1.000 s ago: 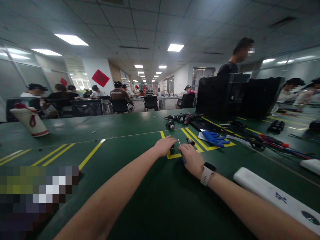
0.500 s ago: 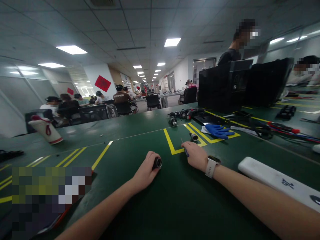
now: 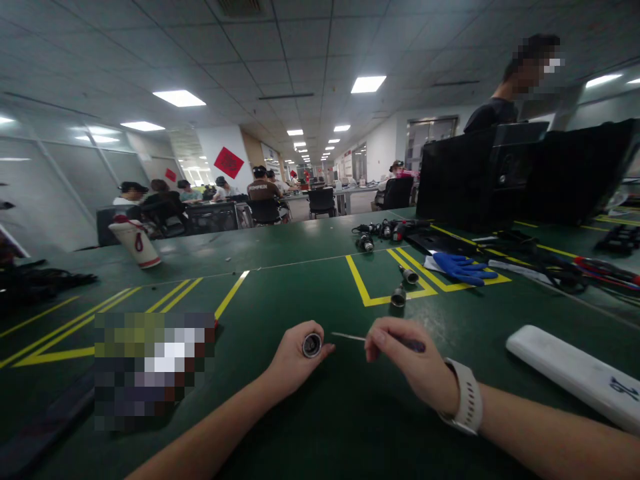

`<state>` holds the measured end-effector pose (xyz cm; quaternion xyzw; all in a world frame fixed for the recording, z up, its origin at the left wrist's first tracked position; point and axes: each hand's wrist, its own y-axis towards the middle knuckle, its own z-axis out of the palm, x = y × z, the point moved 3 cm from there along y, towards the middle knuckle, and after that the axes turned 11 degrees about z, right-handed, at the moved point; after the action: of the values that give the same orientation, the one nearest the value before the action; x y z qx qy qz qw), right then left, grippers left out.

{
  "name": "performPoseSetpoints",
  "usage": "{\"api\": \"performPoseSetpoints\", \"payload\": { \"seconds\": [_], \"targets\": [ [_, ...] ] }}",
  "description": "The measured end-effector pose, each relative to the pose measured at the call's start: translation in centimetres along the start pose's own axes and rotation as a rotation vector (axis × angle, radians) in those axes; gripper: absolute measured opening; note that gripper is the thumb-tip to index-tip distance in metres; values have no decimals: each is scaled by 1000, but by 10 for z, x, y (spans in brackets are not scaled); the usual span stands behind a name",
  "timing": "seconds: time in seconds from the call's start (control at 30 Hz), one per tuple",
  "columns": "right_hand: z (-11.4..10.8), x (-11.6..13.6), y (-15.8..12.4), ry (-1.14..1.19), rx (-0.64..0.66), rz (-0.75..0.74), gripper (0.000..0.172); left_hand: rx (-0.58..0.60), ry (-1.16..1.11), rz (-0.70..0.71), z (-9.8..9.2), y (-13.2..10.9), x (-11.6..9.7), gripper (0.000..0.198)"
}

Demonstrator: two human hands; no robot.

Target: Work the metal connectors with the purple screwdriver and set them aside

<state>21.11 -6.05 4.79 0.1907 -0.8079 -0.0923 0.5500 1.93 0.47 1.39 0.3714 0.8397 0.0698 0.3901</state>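
My left hand [image 3: 293, 357] is wrapped round a dark cylindrical connector [image 3: 313, 345], whose round metal-rimmed end faces me. My right hand [image 3: 400, 350] grips a thin screwdriver [image 3: 350, 337]; its purple handle lies along the palm. The screwdriver's bare shaft points left at the connector, its tip a short gap away from it. Beyond my right hand, a loose metal connector part [image 3: 399, 296] stands on the green table, close to a second metal part [image 3: 409, 275] lying by the yellow tape.
A blue glove [image 3: 463, 268] and cables lie at the right. Several connectors [image 3: 367, 243] sit farther back. A white bar-shaped case [image 3: 570, 373] is at the right, a white cup [image 3: 137, 245] at the left. Black computer cases [image 3: 465, 180] stand at the back right, with a person behind.
My right hand has come back from the taped area toward my left hand with the screwdriver, now pointing left. A metal part now stands near where it was. The view has turned left.
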Motion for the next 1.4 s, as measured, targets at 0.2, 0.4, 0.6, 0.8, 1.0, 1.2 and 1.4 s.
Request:
{"api": "performPoseSetpoints", "payload": {
  "seconds": [0.2, 0.4, 0.6, 0.8, 1.0, 1.2, 1.4],
  "targets": [
    [26, 21, -19, -95, 54, -32, 24, 50, 105, 128, 7, -3, -17, 18],
    [33, 10, -20, -75, 104, 3, 23, 46, 129, 188, 10, -5, -22, 19],
    [33, -4, -15, 214, 160, 233, 28, 5, 66, 142, 8, -4, -22, 21],
    [34, -6, -13, 290, 184, 286, 28, -39, 27, 88, 6, -2, -21, 23],
    [31, -1, -17, 170, 114, 212, 26, -66, -9, 40, 6, -2, -19, 21],
    [33, -3, -13, 208, 138, 265, 21, -58, -46, 25, 8, -3, -15, 19],
    [34, -6, -10, 285, 147, 311, 17, -50, -81, 27, 8, -2, -14, 14]
  ]
}}
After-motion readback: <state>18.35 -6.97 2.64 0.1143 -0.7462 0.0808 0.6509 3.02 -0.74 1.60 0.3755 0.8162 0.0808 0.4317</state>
